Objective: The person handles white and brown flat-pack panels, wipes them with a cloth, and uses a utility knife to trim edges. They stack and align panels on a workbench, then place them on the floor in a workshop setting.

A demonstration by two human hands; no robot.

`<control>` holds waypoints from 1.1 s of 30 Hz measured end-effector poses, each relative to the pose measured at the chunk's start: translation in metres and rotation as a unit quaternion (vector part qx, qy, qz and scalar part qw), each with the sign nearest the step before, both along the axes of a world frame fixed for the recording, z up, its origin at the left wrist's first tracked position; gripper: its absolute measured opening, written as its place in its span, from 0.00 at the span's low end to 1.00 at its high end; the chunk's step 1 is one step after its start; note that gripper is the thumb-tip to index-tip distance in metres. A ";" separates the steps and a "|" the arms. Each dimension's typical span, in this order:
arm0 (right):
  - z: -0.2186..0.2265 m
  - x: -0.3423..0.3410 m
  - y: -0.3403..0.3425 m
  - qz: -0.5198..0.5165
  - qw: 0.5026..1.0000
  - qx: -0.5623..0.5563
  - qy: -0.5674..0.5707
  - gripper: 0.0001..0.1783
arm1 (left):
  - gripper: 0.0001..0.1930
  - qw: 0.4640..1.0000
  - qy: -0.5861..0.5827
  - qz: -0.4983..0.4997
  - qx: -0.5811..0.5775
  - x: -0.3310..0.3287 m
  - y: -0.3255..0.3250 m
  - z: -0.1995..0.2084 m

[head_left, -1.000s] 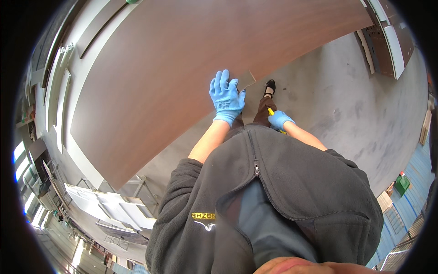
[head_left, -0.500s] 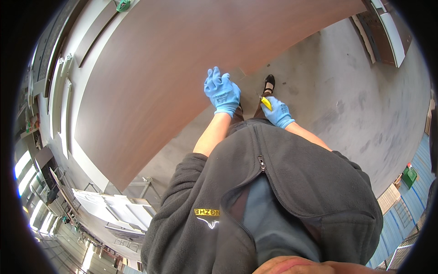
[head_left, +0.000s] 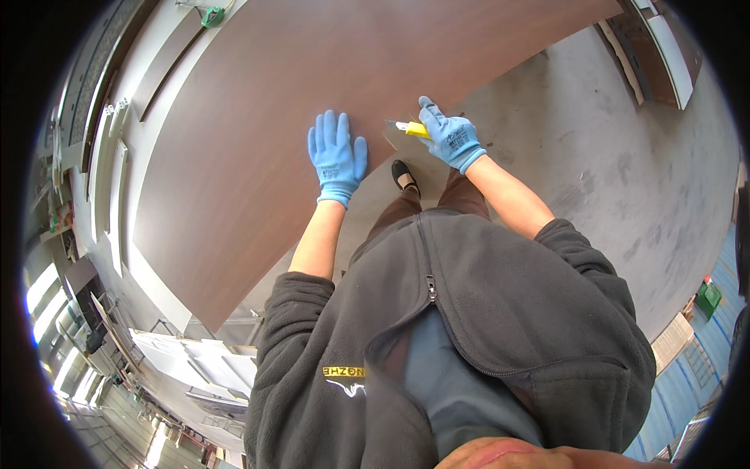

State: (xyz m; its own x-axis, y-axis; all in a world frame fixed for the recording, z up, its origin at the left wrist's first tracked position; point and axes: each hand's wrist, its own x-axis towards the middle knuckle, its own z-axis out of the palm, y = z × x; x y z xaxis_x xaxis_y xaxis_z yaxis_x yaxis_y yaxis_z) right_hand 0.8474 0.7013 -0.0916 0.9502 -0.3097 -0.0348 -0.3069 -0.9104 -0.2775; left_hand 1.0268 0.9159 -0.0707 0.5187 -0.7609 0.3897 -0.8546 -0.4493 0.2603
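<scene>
A large brown sheet [head_left: 258, 117] with a smooth face stretches across the upper left, its near edge close to my body. My left hand [head_left: 337, 159], in a light blue glove, lies flat on the sheet near that edge with its fingers stretched out. In my right hand [head_left: 450, 137], gloved the same way, is a yellow utility knife [head_left: 412, 129]. The blade points left over the sheet's edge, beside a small notch at the edge. Whether the blade touches the sheet I cannot tell.
A white board [head_left: 144, 266] shows beneath the brown sheet at the left. A narrow brown strip [head_left: 168, 62] and a green object [head_left: 212, 16] lie at the upper left. Stacked panels [head_left: 641, 59] stand at the upper right on the grey floor [head_left: 578, 156]. My shoe [head_left: 405, 177] is below the edge.
My left hand has shifted left and flattened onto the sheet. My right hand has risen from beside my leg to the sheet's edge, bringing the knife with its blade toward the sheet.
</scene>
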 end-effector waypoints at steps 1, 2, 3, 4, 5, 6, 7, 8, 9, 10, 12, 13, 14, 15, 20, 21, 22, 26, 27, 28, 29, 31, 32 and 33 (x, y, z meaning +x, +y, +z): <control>-0.003 0.003 0.002 0.003 1.000 -0.026 0.004 0.29 | 0.30 1.000 0.003 -0.013 0.013 0.003 0.004 -0.002; -0.007 0.006 0.005 0.002 0.999 -0.030 0.013 0.28 | 0.31 0.998 0.010 -0.007 0.061 0.003 0.004 -0.005; -0.010 0.010 0.009 -0.006 0.999 -0.044 0.006 0.28 | 0.30 0.998 0.012 -0.009 0.053 0.002 0.005 -0.008; -0.011 0.014 0.013 -0.009 0.999 -0.046 0.018 0.28 | 0.30 0.999 0.012 -0.011 0.047 0.002 0.006 -0.009; -0.012 0.017 0.016 -0.022 0.999 -0.037 -0.003 0.28 | 0.30 0.999 0.015 -0.010 0.039 0.003 0.007 -0.010; -0.010 0.019 0.018 -0.037 0.999 -0.018 -0.005 0.28 | 0.30 0.999 0.021 -0.007 0.043 0.002 0.007 -0.009; -0.006 0.019 0.020 -0.052 0.998 0.013 0.013 0.27 | 0.30 0.999 0.003 -0.017 0.036 0.003 0.007 -0.008; 0.000 0.017 0.021 -0.072 0.997 0.007 -0.005 0.25 | 0.30 0.999 -0.003 -0.020 0.035 0.004 0.006 -0.006; 0.008 0.013 0.023 -0.086 0.995 0.020 -0.051 0.24 | 0.30 0.999 -0.013 -0.031 0.028 0.005 0.004 -0.003; 0.018 0.007 0.022 -0.091 0.990 0.038 -0.099 0.23 | 0.28 0.999 0.002 -0.040 0.020 0.006 0.003 0.000; 0.041 -0.006 0.025 -0.157 0.976 0.074 -0.129 0.20 | 0.29 0.991 0.036 -0.125 0.010 0.010 -0.006 0.007; 0.053 -0.014 0.033 -0.185 0.973 0.109 -0.083 0.19 | 0.29 0.983 0.050 -0.175 -0.014 0.013 -0.011 0.011; 0.065 -0.021 0.042 -0.222 0.963 0.147 -0.026 0.19 | 0.32 0.978 0.023 -0.207 -0.018 0.015 -0.020 0.013; 0.073 -0.024 0.051 -0.249 0.951 0.182 0.017 0.19 | 0.33 0.969 0.025 -0.247 0.002 0.018 -0.029 0.015; 0.090 -0.020 0.079 -0.248 0.910 0.292 0.160 0.20 | 0.32 0.925 0.009 -0.377 0.056 0.030 -0.063 0.014; 0.089 -0.017 0.080 -0.248 0.902 0.305 0.180 0.20 | 0.32 0.921 -0.002 -0.384 0.059 0.033 -0.066 0.012; 0.088 -0.015 0.082 -0.237 0.897 0.325 0.183 0.19 | 0.31 0.921 -0.002 -0.386 0.055 0.034 -0.067 0.010; 0.083 -0.010 0.085 -0.231 0.886 0.353 0.191 0.18 | 0.31 0.917 0.001 -0.397 0.049 0.038 -0.067 0.004; 0.082 -0.009 0.086 -0.234 0.889 0.342 0.192 0.18 | 0.30 0.914 0.003 -0.402 0.046 0.038 -0.067 0.003; 0.082 -0.007 0.088 -0.233 0.893 0.335 0.190 0.18 | 0.30 0.913 0.003 -0.405 0.040 0.039 -0.068 0.002; 0.083 -0.006 0.090 -0.235 0.895 0.326 0.193 0.18 | 0.30 0.912 0.005 -0.409 0.037 0.039 -0.068 0.003; 0.085 -0.003 0.094 -0.254 0.886 0.333 0.199 0.18 | 0.29 0.909 0.025 -0.415 0.030 0.040 -0.067 0.005; 0.087 -0.002 0.095 -0.266 0.883 0.331 0.201 0.18 | 0.29 0.907 0.043 -0.418 0.027 0.040 -0.067 0.006; 0.090 0.000 0.097 -0.269 0.883 0.322 0.210 0.18 | 0.28 0.905 0.060 -0.421 0.025 0.040 -0.066 0.008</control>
State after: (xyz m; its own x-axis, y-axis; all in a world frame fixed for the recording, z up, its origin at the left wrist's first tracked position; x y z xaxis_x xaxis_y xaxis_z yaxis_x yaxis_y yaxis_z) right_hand 0.8474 0.7982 -0.0014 0.5332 -0.4995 -0.6828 -0.8458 -0.2959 -0.4439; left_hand 1.0672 0.8501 -0.0631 -0.2169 -0.9208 0.3241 -0.8661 0.3347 0.3713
